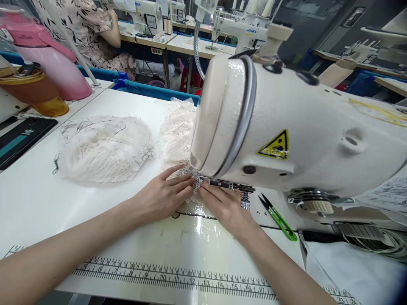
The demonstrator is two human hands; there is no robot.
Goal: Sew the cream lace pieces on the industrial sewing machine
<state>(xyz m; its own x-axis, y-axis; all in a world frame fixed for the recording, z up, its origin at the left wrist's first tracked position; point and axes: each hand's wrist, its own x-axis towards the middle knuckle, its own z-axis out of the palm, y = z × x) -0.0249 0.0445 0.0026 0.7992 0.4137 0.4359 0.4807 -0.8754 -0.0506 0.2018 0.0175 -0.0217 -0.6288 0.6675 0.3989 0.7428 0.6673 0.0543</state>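
1. Where the white tabletop (34, 199) begins at far left, a dark, smooth phone (27, 137) lies flat near a glossy pink bottle (52, 67).
2. Next comes a rounded heap of lace pieces (108, 148), sheer, cream and openwork, with loose dark threads strewn over it.
3. The left hand (160, 195) lies palm down, forearm slanting in from the lower left, fingers stretched onto the lace by the needle area; whether they pinch it, I cannot tell.
4. The gathered lace strip (178, 135), crinkled and netted, runs back beside the machine head, its near end between both hands.
5. The right hand (227, 207) angles in from the lower right, knuckles bent, fingertips at the lace under the head; its grip is partly hidden, so I cannot tell.
6. Above it bulges the hard, cream-enamelled sewing machine (305, 114); green-handled snips (280, 218) with dark pointed blades lie just beside.
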